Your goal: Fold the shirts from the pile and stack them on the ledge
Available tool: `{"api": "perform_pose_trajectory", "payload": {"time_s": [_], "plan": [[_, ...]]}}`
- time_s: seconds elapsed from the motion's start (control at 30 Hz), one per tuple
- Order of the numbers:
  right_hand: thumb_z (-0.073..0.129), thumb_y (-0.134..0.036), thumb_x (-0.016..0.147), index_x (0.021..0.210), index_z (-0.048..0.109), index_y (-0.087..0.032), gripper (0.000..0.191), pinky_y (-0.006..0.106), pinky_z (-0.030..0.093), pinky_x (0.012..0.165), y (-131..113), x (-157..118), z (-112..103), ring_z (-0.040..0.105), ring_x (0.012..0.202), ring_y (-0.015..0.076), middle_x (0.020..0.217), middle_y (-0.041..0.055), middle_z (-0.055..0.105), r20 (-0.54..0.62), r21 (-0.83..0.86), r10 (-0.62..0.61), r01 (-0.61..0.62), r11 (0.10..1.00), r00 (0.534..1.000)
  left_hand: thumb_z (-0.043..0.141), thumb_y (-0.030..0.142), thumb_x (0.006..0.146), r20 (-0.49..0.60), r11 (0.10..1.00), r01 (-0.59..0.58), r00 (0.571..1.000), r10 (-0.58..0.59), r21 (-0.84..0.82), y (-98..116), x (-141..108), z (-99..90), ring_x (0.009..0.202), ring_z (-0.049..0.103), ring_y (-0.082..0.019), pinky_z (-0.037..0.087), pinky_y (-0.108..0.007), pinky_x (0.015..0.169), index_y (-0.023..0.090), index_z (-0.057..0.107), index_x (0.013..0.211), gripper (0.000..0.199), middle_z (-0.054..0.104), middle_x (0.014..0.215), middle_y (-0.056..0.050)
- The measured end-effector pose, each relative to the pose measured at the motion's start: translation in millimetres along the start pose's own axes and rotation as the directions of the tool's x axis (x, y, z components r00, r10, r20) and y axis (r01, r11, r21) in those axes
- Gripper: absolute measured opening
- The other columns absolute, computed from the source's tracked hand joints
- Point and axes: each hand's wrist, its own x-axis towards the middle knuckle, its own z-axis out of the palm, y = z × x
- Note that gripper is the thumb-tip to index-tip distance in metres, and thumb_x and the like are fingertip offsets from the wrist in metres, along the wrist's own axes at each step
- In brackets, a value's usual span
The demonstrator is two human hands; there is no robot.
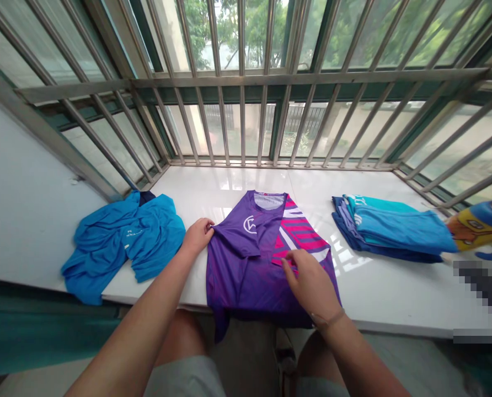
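A purple short-sleeved jersey [246, 281] lies face up in front of me, its collar pointing toward the window. It has a white round logo on the chest and a pink, white and purple striped sleeve on the right. My left hand [197, 236] pinches the edge of the jersey's left sleeve between thumb and fingers. Over the striped sleeve's hem hovers or rests my right hand [310, 281], fingers loosely bent and thumb apart; whether it touches the cloth is unclear. The jersey's lower part hangs over the front edge of the white ledge [395, 298].
Crumpled blue shirts [122, 242] lie at the left, partly over the ledge edge. A stack of folded blue clothes [395, 226] sits at the right, beside a blue and yellow object [481, 223]. Metal window bars [241, 121] enclose the ledge's back and sides.
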Motion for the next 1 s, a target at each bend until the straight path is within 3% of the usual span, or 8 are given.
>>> {"api": "perform_pose_trajectory", "payload": {"time_s": [0.07, 0.17, 0.33, 0.47, 0.6, 0.77, 0.9, 1.0], "plan": [[0.041, -0.059, 0.11, 0.092, 0.064, -0.029, 0.041, 0.037, 0.051, 0.074, 30, -50, -9, 0.072, 0.077, 0.0274, 0.085, 0.0067, 0.075, -0.016, 0.114, 0.27, -0.267, 0.957, 0.963, 0.064, 0.022, 0.087, -0.012, 1.0, 0.006, 1.0, -0.007, -0.008, 2, 2, -1.5, 0.084, 0.067, -0.022, 0.053, -0.033, 0.082, 0.022, 0.073, 0.105, 0.02, 0.071, 0.094, -0.004], [0.041, -0.077, 0.1, 0.083, 0.065, -0.033, 0.053, 0.039, 0.05, 0.064, 72, -127, -4, 0.074, 0.071, 0.0315, 0.076, 0.0071, 0.076, 0.017, 0.179, 0.486, -0.481, 0.858, 0.874, 0.065, 0.025, 0.084, 0.0, 0.997, 0.058, 0.998, -0.058, -0.058, 10, 4, -7.2, 0.079, 0.065, -0.021, 0.053, -0.033, 0.08, 0.023, 0.073, 0.102, 0.02, 0.07, 0.088, -0.002], [0.056, -0.069, 0.09, 0.092, 0.077, -0.031, 0.043, 0.048, 0.063, 0.088, 115, -201, 28, 0.08, 0.094, 0.0366, 0.099, 0.0116, 0.084, 0.087, 0.234, 0.447, -0.454, 0.86, 0.89, 0.071, 0.047, 0.084, -0.073, 0.912, 0.205, 0.967, -0.246, -0.357, 31, -44, -21.2, 0.087, 0.071, -0.021, 0.057, -0.032, 0.081, 0.021, 0.069, 0.108, 0.035, 0.077, 0.103, -0.006], [0.06, -0.063, 0.088, 0.105, 0.08, -0.026, 0.045, 0.056, 0.057, 0.109, 128, -204, 47, 0.077, 0.115, 0.0405, 0.117, 0.017, 0.083, 0.011, 0.199, 0.391, -0.385, 0.901, 0.92, 0.054, 0.066, 0.098, -0.095, 0.924, 0.319, 0.934, -0.344, -0.21, 49, -151, -26.7, 0.078, 0.068, -0.023, 0.054, -0.033, 0.077, 0.027, 0.063, 0.08, 0.044, 0.07, 0.075, -0.001], [0.058, -0.061, 0.092, 0.115, 0.08, -0.022, 0.05, 0.051, 0.056, 0.111, 125, -179, 55, 0.076, 0.122, 0.0377, 0.125, 0.017, 0.082, 0.054, 0.2, 0.341, -0.345, 0.917, 0.939, 0.056, 0.068, 0.098, -0.112, 0.963, 0.263, 0.957, -0.269, -0.067, 64, -233, -21.3, 0.088, 0.072, -0.028, 0.054, -0.037, 0.087, 0.029, 0.065, 0.08, 0.044, 0.075, 0.087, -0.004], [0.057, -0.066, 0.091, 0.092, 0.079, -0.024, 0.048, 0.047, 0.062, 0.089, 111, -146, 57, 0.082, 0.1, 0.0393, 0.099, 0.0159, 0.084, 0.187, 0.1, 0.458, -0.481, 0.871, 0.869, 0.062, 0.068, 0.093, 0.119, 0.917, 0.396, 0.91, -0.398, 0.038, 64, -248, 14.6, 0.084, 0.076, -0.034, 0.055, -0.04, 0.079, 0.026, 0.068, 0.075, 0.046, 0.078, 0.081, -0.011], [0.061, -0.063, 0.085, 0.095, 0.08, -0.025, 0.044, 0.044, 0.063, 0.083, 108, -145, 53, 0.083, 0.095, 0.0375, 0.094, 0.012, 0.085, 0.157, 0.255, 0.47, -0.495, 0.831, 0.869, 0.06, 0.057, 0.089, 0.298, 0.827, 0.437, 0.891, -0.343, -0.354, 55, -247, 35.5, 0.099, 0.081, -0.035, 0.061, -0.04, 0.087, 0.024, 0.079, 0.092, 0.039, 0.086, 0.099, -0.01], [0.063, -0.066, 0.081, 0.116, 0.08, -0.022, 0.058, 0.043, 0.063, 0.095, 109, -157, 41, 0.08, 0.111, 0.0363, 0.113, 0.0124, 0.086, 0.075, 0.479, 0.467, -0.442, 0.758, 0.881, 0.059, 0.062, 0.089, 0.291, 0.77, 0.438, 0.896, -0.334, -0.464, 49, -251, 22.0, 0.111, 0.079, -0.036, 0.062, -0.042, 0.099, 0.026, 0.083, 0.105, 0.046, 0.087, 0.108, -0.006]]}}
